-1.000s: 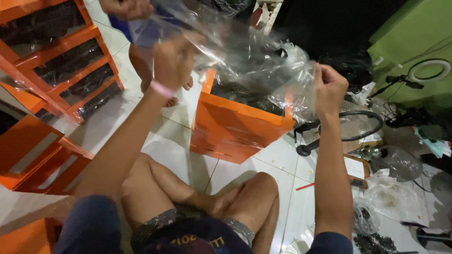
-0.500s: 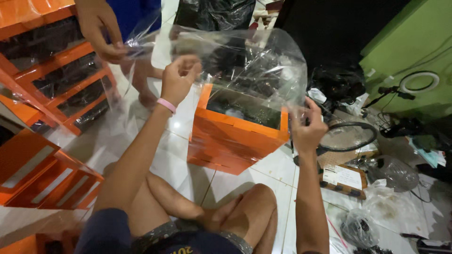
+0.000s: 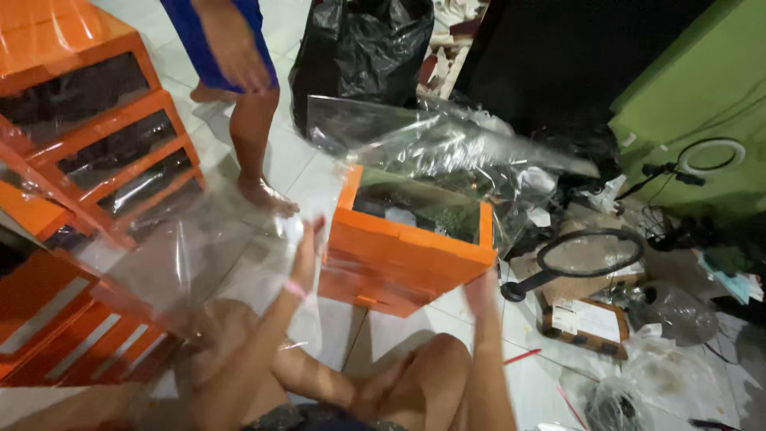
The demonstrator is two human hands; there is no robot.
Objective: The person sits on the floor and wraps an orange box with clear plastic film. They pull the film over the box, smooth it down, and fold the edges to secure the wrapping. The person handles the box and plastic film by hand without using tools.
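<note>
1. Left hand point(image 3: 303, 254): raised at the centre of the view, fingers straight and spread, so the grip is open; its palm lies against a clear plastic sheet point(image 3: 199, 255) that spreads toward 9 o'clock. A pink band circles the wrist.
2. Right hand point(image 3: 481, 289): blurred, at 4 o'clock from the left hand, just below the near right corner of the orange box point(image 3: 403, 259); whether its grip is open or closed cannot be told.
3. Orange box: stands on the tiled floor point(image 3: 307, 172) between the two hands, open side up, dark contents inside.
4. Clear plastic bag point(image 3: 447, 152): crumpled over the top and far side of the box, at 12 to 1 o'clock from it.
5. Another person's hand point(image 3: 235, 48) and bare foot point(image 3: 267, 195): at 11 o'clock from the box, beside a blue garment.
6. Black bag point(image 3: 363, 48): upright at 12 o'clock, behind the clear bag.
7. Orange shelves point(image 3: 96, 136): stacked at 9 to 10 o'clock, with dark openings.
8. Round racket-like tool point(image 3: 586, 255): at 3 o'clock from the box, on a flat cardboard package point(image 3: 586, 319).
9. Green wall point(image 3: 694, 96): at 2 o'clock, with a white ring point(image 3: 710, 156) before it.
</note>
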